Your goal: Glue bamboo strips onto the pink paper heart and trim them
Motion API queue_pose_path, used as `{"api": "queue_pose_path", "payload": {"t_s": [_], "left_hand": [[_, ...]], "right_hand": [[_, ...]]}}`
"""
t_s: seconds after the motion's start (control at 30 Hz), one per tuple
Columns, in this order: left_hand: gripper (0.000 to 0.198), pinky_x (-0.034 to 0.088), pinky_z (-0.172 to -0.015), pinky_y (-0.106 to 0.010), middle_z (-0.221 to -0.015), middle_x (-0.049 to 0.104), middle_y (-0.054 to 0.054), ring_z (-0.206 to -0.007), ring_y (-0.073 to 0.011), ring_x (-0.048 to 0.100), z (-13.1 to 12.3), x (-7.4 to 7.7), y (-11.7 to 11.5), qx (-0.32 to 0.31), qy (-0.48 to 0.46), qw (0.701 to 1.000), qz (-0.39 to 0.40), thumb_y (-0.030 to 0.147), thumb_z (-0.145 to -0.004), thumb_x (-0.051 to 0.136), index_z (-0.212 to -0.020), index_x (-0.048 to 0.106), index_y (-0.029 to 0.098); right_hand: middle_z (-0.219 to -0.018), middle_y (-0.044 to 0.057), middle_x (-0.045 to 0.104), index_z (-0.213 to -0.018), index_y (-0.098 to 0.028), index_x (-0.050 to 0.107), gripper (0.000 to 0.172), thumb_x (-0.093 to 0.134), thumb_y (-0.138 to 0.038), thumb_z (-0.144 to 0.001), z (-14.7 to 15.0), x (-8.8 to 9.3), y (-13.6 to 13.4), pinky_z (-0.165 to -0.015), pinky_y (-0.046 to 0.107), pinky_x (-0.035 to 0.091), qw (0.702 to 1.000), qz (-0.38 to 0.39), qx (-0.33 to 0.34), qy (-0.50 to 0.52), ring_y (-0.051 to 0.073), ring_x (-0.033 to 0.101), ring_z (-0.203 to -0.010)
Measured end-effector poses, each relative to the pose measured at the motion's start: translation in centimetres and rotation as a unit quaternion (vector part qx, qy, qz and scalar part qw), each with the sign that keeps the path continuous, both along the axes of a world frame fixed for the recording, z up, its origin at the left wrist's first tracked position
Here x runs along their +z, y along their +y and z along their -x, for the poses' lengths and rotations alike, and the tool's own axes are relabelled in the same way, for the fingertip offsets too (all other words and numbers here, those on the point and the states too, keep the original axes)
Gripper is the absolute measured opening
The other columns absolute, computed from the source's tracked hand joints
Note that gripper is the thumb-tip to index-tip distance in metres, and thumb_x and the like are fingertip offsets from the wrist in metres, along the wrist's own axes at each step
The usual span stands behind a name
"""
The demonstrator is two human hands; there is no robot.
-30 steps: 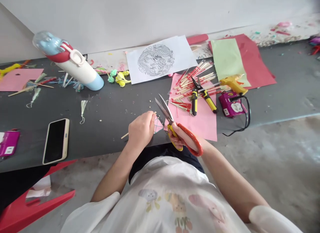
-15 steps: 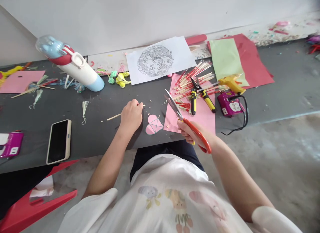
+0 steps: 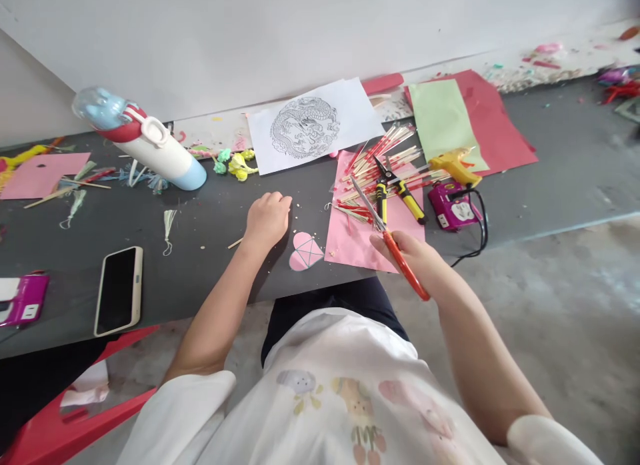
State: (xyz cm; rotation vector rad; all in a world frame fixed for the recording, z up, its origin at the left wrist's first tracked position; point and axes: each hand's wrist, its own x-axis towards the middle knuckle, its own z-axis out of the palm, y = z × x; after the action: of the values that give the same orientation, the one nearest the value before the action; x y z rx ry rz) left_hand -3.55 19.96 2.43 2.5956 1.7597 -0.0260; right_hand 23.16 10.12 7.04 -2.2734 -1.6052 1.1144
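Observation:
My left hand (image 3: pixel 269 220) is closed over a thin wooden stick (image 3: pixel 235 242) on the dark table. Only a short end of the stick shows beyond the wrist; the rest is under the hand. Just right of that hand lies a pink paper heart (image 3: pixel 306 252) with pale crossing lines. My right hand (image 3: pixel 413 255) grips orange-handled scissors (image 3: pixel 404 265), whose blades point up and left above a pink sheet (image 3: pixel 345 242). Past the blades, wooden sticks with red parts (image 3: pixel 383 148) lie in a loose pile, with yellow-and-black pliers (image 3: pixel 411 202) on top.
A yellow glue gun (image 3: pixel 455 165) sits by a purple box (image 3: pixel 453 208) with a black cable. Behind are a dragon print (image 3: pixel 305 128) and green (image 3: pixel 443 118) and red paper (image 3: pixel 500 128). A bottle (image 3: pixel 165 155), a tassel (image 3: pixel 169 228) and a phone (image 3: pixel 119 290) are left.
The scissors have tilted and shifted slightly right with my right hand, blades nearer together. My left hand has moved a little right, and less of the stick shows.

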Motion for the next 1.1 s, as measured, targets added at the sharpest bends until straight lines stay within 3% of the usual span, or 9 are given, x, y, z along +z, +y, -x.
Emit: {"api": "queue_pose_path", "payload": {"t_s": [0.5, 0.67, 0.77, 0.8, 0.83, 0.9, 0.93, 1.0, 1.1], "left_hand": [[0.026, 0.044, -0.076, -0.034, -0.095, 0.068, -0.011, -0.100, -0.0250, 0.056, -1.7, -0.5, 2.4, -0.026, -0.065, 0.997, 0.042, 0.018, -0.091, 0.048, -0.086, 0.074, 0.020], [0.022, 0.046, -0.081, -0.034, -0.098, 0.069, -0.011, -0.100, -0.0233, 0.060, -1.9, -0.2, 2.7, -0.009, -0.157, 0.987, 0.038, 0.017, -0.090, 0.050, -0.087, 0.072, 0.017], [0.026, 0.048, -0.075, -0.029, -0.094, 0.069, -0.008, -0.085, -0.0161, 0.063, -2.5, 0.9, 1.9, 0.035, -0.284, 0.957, 0.054, 0.030, -0.095, 0.048, -0.097, 0.070, 0.016], [0.026, 0.047, -0.068, -0.027, -0.088, 0.069, -0.007, -0.076, -0.0142, 0.061, -2.8, 1.4, 1.4, 0.091, -0.444, 0.885, 0.111, 0.034, -0.093, 0.053, -0.097, 0.070, 0.016], [0.024, 0.046, -0.064, -0.026, -0.081, 0.067, -0.005, -0.069, -0.0122, 0.059, -3.1, 2.0, 0.9, 0.130, -0.580, 0.784, 0.179, 0.038, -0.088, 0.061, -0.094, 0.070, 0.016], [0.025, 0.043, -0.058, -0.023, -0.072, 0.062, -0.001, -0.063, -0.0084, 0.055, -3.7, 3.3, -0.3, 0.152, -0.730, 0.598, 0.294, 0.038, -0.073, 0.079, -0.084, 0.070, 0.017], [0.024, 0.041, -0.056, -0.021, -0.070, 0.060, 0.001, -0.062, -0.0068, 0.053, -4.0, 4.0, -0.9, 0.151, -0.765, 0.536, 0.323, 0.033, -0.068, 0.083, -0.080, 0.069, 0.017], [0.018, 0.038, -0.053, -0.019, -0.067, 0.058, 0.002, -0.060, -0.0052, 0.049, -4.5, 5.3, -1.9, 0.156, -0.796, 0.463, 0.357, 0.026, -0.069, 0.083, -0.075, 0.068, 0.017], [0.010, 0.038, -0.052, -0.018, -0.063, 0.055, 0.003, -0.057, -0.0042, 0.046, -5.0, 6.7, -3.0, 0.173, -0.808, 0.412, 0.383, 0.017, -0.077, 0.075, -0.071, 0.067, 0.017]], "right_hand": [[-0.078, 0.008, 0.063, -0.074, -0.024, 0.045, 0.049, 0.039, -0.072, -0.085, -2.4, -0.4, -0.8, -0.065, 0.031, 0.041, 0.994, 0.033, 0.002, -0.105, 0.024, 0.059, -0.073], [-0.083, 0.011, 0.066, -0.075, -0.023, 0.047, 0.047, 0.040, -0.068, -0.087, -3.6, -1.0, -1.0, -0.065, 0.032, 0.042, 0.991, 0.025, -0.009, -0.132, 0.026, 0.062, -0.075], [-0.080, 0.011, 0.066, -0.074, -0.023, 0.047, 0.048, 0.039, -0.068, -0.087, -4.0, -1.2, -1.1, -0.063, 0.032, 0.041, 0.989, 0.024, -0.011, -0.143, 0.026, 0.062, -0.073], [-0.079, 0.011, 0.066, -0.074, -0.023, 0.047, 0.048, 0.039, -0.069, -0.086, -4.1, -1.3, -1.1, -0.063, 0.032, 0.041, 0.989, 0.021, -0.014, -0.144, 0.025, 0.062, -0.072], [-0.080, 0.011, 0.066, -0.074, -0.023, 0.048, 0.048, 0.039, -0.069, -0.086, -4.2, -1.4, -1.1, -0.063, 0.032, 0.041, 0.989, 0.018, -0.016, -0.145, 0.025, 0.062, -0.072], [-0.080, 0.011, 0.067, -0.074, -0.023, 0.048, 0.049, 0.040, -0.070, -0.086, -4.3, -1.5, -1.1, -0.062, 0.031, 0.041, 0.989, 0.014, -0.020, -0.146, 0.025, 0.062, -0.071], [-0.080, 0.011, 0.067, -0.074, -0.023, 0.049, 0.050, 0.040, -0.070, -0.085, -4.3, -1.5, -1.0, -0.061, 0.031, 0.041, 0.989, 0.013, -0.021, -0.146, 0.025, 0.062, -0.071], [-0.081, 0.011, 0.067, -0.075, -0.023, 0.049, 0.051, 0.039, -0.071, -0.086, -4.3, -1.5, -1.0, -0.061, 0.031, 0.041, 0.989, 0.010, -0.021, -0.149, 0.025, 0.062, -0.072], [-0.084, 0.013, 0.068, -0.078, -0.022, 0.050, 0.052, 0.036, -0.071, -0.087, -4.2, -1.4, -0.8, -0.062, 0.031, 0.040, 0.987, 0.012, -0.017, -0.157, 0.027, 0.064, -0.076]]}}
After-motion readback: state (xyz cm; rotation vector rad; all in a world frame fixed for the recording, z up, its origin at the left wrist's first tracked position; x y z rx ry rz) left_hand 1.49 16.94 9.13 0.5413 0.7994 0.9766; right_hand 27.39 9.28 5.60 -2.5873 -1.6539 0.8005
